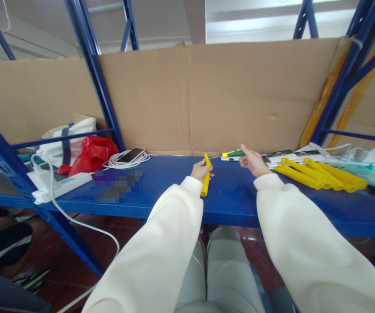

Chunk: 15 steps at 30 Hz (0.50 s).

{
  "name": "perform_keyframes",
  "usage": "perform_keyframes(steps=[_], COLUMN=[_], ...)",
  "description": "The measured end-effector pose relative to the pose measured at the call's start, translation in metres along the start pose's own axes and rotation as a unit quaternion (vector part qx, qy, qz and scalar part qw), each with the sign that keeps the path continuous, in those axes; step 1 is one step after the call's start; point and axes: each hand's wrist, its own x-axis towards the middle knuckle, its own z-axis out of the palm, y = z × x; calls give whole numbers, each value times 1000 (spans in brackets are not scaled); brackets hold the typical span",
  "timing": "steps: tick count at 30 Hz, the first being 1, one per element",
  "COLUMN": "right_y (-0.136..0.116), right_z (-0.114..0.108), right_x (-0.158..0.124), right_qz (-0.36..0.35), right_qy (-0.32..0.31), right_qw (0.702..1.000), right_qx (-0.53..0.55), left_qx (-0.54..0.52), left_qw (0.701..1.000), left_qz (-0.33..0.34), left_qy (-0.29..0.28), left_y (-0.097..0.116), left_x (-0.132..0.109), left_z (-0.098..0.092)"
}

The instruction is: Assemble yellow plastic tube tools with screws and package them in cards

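Note:
My left hand point(201, 170) is wrapped round a yellow plastic tube point(205, 184), held nearly upright above the blue shelf. In my right hand point(252, 161) is the end of a screwdriver point(233, 153) with a yellow and green handle. Its thin shaft points left toward the upper part of the tube; whether the tip touches or enters the tube is too small to tell. To the right of my right hand lie several more yellow tubes point(321, 174), side by side on the shelf.
A cardboard sheet point(233, 95) walls off the back of the blue shelf point(171, 191). On the left are a phone point(131, 155) on a coiled white cable point(112, 161), a red bag point(92, 154) and a white power strip point(66, 186). Another person's leg point(8, 243) shows at lower left.

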Motion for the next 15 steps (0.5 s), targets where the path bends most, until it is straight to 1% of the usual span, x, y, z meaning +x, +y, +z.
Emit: perform_keyframes(steps=[9, 15], right_y=[-1, -1], right_z=[5, 4], right_x=[-4, -4], right_qz=[29, 42], right_qy=[-5, -27], right_qw=[999, 998], right_qx=[-25, -36], left_qx=[1, 6], left_qw=[1000, 1000], left_qz=[-6, -4], left_qy=[-8, -9], left_y=[2, 1], left_x=[-2, -1], left_z=[-1, 0])
